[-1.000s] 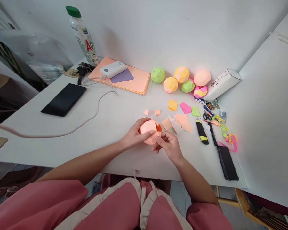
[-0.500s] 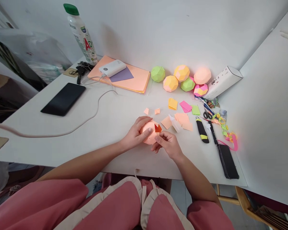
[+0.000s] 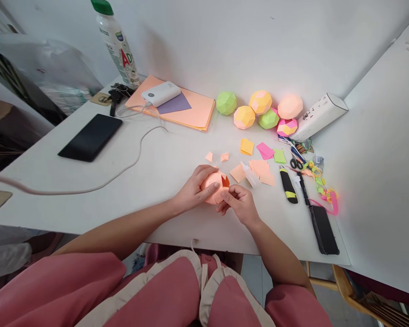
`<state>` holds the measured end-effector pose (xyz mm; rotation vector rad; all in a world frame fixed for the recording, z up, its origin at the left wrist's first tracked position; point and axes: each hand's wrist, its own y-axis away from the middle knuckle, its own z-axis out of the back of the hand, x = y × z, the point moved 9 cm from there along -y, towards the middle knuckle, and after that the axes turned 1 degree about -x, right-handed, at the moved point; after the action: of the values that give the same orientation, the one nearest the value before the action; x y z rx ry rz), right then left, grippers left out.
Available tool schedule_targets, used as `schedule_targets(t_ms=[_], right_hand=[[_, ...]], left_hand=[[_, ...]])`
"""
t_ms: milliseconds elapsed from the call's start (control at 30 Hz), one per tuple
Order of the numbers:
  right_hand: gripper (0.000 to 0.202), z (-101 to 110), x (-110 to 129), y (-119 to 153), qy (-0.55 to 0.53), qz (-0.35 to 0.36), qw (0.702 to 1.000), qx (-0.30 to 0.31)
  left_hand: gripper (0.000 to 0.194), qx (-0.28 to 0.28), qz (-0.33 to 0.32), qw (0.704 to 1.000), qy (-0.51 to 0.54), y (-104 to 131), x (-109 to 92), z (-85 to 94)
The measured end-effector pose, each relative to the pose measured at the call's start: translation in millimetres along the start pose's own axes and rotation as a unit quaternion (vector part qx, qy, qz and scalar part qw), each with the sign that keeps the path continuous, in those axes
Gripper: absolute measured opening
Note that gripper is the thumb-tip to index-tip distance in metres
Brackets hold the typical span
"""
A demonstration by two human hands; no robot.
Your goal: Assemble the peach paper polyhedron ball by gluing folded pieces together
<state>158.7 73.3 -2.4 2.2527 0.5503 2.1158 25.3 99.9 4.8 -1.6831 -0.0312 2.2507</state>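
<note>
Peach-orange paper, folded into a small faceted ball (image 3: 212,187), sits between our two hands just above the near edge of the white desk (image 3: 163,159). Our left hand (image 3: 193,190) is cupped around the ball's left side, fingers curled over the top and thumb laid across the front. Our right hand (image 3: 237,203) is closed to a pinch at the ball's right side, fingertips meeting on or beside a darker orange flap (image 3: 225,181) that stands open there. We judge the ball to be very light, hollow and easily crushed; its creased panels would dent under firm pressure, so it is best held with a loose cradle around the body and a fingertip grip only at flap edges. Loose peach paper squares (image 3: 259,170) lie just beyond the hands, with a black-and-yellow utility knife (image 3: 288,186) to their right. Six finished paper balls in green, yellow, pink and peach (image 3: 261,110) stand grouped near the wall. A black smartphone (image 3: 90,137) lies well apart on the left. We cannot make out the ball's underside or its far right face, which the hands cover, nor whether the right fingertips grip the flap itself. The clutter of coloured scraps (image 3: 318,181) at the right is too small to identify piece by piece.
</note>
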Motion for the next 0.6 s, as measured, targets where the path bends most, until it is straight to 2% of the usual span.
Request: schedule_targets(t_ms=[600], right_hand=[[0.031, -1.6, -0.9, 1.0, 0.008, -0.002, 1.000, -0.005]], left_hand=[[0.046, -0.004, 0.010, 1.000, -0.020, 1.8, -2.6, -1.6]])
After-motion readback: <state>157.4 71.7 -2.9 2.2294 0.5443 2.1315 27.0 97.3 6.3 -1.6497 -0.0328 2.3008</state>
